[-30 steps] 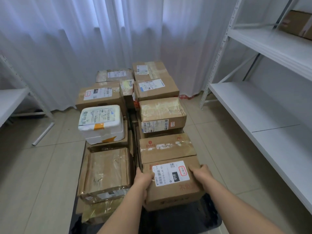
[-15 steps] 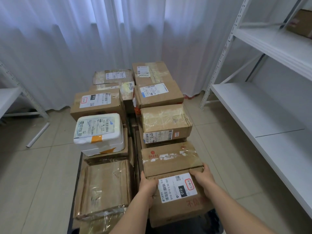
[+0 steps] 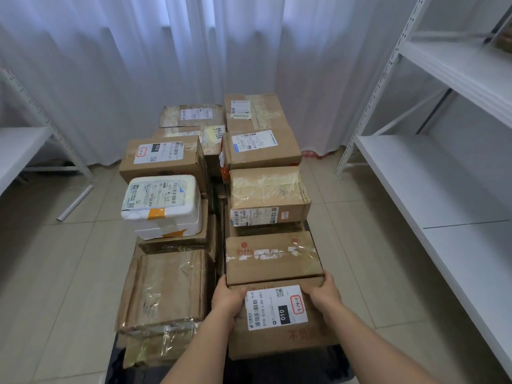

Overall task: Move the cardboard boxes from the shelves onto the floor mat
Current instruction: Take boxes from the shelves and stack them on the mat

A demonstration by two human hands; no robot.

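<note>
A cardboard box with a white "010" label (image 3: 277, 322) lies at the near end of the right row, on the dark floor mat (image 3: 336, 367). My left hand (image 3: 228, 297) grips its far left corner, fingers curled over the edge. My right hand (image 3: 324, 291) grips its far right corner. The box butts against a taped cardboard box (image 3: 273, 257) just behind it. Several more cardboard boxes stand in two rows toward the curtain, with a white foam box (image 3: 162, 207) on the left row.
White metal shelves (image 3: 432, 187) run along the right side, and a brown box (image 3: 505, 37) sits on the upper one. Another white shelf (image 3: 19, 151) stands at the left. A white curtain (image 3: 166, 65) hangs behind the stack. Tiled floor lies on both sides.
The labelled box has slid forward against the taped box and settled on the mat. Both hands moved with it and keep their grip on its far corners.
</note>
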